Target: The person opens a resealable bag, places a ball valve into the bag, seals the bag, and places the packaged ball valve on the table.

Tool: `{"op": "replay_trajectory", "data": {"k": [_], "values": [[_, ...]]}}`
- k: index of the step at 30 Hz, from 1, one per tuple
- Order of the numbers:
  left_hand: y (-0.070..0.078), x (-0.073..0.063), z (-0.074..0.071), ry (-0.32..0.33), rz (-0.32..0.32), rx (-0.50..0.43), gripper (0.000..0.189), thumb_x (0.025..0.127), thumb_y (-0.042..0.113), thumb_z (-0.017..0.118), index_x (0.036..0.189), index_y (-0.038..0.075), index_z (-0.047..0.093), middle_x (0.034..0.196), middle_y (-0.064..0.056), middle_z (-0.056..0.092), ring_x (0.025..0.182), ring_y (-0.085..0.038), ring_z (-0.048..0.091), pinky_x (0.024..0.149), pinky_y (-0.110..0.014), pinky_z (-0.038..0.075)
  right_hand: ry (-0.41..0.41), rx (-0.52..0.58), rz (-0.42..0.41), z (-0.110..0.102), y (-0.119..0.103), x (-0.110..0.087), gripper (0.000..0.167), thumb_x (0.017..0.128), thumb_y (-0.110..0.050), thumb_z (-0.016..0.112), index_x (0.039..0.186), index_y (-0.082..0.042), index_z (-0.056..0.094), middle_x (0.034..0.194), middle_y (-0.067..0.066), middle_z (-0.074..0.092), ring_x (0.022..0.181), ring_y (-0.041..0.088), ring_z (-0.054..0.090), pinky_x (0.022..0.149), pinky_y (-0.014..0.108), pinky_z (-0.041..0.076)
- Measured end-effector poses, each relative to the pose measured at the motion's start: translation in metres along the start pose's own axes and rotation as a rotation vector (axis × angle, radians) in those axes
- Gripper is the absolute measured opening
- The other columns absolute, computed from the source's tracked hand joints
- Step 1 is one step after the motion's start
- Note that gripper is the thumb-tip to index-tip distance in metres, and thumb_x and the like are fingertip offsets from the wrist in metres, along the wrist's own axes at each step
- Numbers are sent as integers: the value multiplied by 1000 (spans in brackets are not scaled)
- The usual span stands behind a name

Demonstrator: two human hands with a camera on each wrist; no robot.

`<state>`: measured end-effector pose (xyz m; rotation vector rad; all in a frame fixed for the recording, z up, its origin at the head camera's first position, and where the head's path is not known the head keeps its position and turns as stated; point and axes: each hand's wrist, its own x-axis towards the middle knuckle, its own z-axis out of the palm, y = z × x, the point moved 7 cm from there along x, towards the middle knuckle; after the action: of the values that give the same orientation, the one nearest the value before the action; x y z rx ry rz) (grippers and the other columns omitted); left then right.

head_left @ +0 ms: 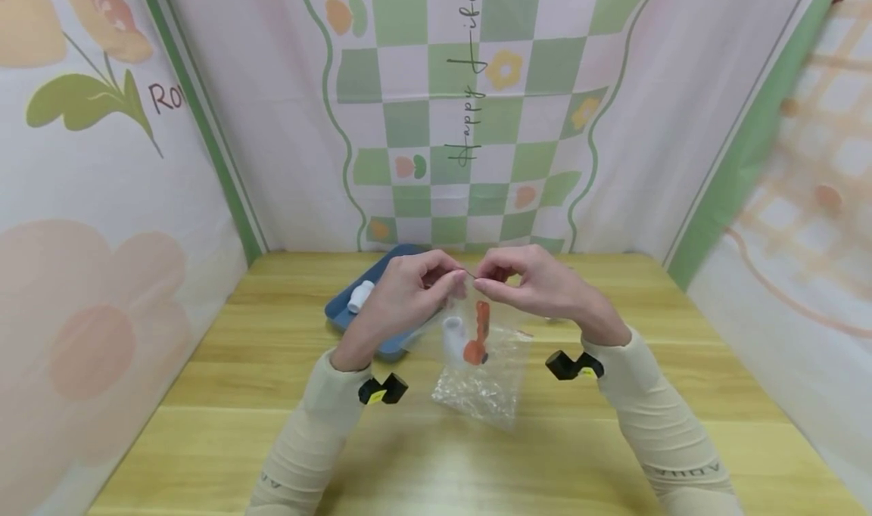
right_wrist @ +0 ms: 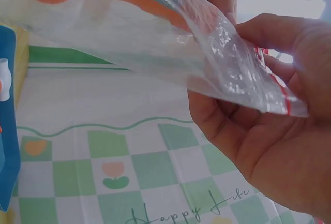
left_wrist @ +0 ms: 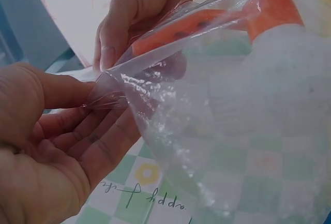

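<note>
A clear zip bag (head_left: 480,395) hangs above the table between both hands. My left hand (head_left: 412,289) pinches its top edge between thumb and fingers. Close beside it, my right hand (head_left: 538,281) pinches the same edge from the other side. Inside the bag are an orange lever handle (head_left: 482,319) with a round orange end and a white plastic pipe piece (head_left: 453,338); in the left wrist view the orange cap (left_wrist: 276,12) sits against the white body, like a valve. A red seal line (right_wrist: 279,87) crosses the bag near my right fingers in the right wrist view.
Behind my left hand, a blue tray (head_left: 337,312) stands on the wooden table (head_left: 225,425), with a white pipe fitting (head_left: 359,296) in it. Part of the tray is hidden by the hand. Printed cloth (head_left: 463,122) hangs behind the table and at both sides.
</note>
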<state>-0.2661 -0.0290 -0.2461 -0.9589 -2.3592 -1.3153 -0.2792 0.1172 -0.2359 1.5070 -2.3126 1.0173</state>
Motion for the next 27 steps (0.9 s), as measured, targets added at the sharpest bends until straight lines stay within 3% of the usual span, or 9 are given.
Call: {"op": "replay_trajectory", "data": {"k": [5, 17, 27], "values": [[-1, -1, 0, 10, 3, -8, 14, 98, 20, 62, 94, 10, 70, 76, 2, 69, 57, -8, 55, 54, -22, 47, 0, -17, -2, 1, -5, 2, 12, 90, -5, 69, 90, -17, 70, 78, -9, 66, 68, 3, 57, 60, 20, 49], [3, -2, 1, 7, 35, 42, 13, 98, 20, 60, 94, 9, 68, 78, 1, 69, 58, -6, 57, 55, -22, 50, 19, -108, -63, 2, -14, 3, 12, 89, -3, 69, 91, -14, 71, 76, -8, 66, 66, 1, 56, 58, 21, 49], [3, -2, 2, 8, 33, 52, 14, 99, 20, 59, 94, 10, 67, 79, 1, 69, 60, -7, 58, 55, -22, 50, 19, -101, -63, 1, -13, 5, 13, 90, -1, 68, 89, -14, 69, 75, -7, 66, 66, 1, 56, 59, 20, 49]]}}
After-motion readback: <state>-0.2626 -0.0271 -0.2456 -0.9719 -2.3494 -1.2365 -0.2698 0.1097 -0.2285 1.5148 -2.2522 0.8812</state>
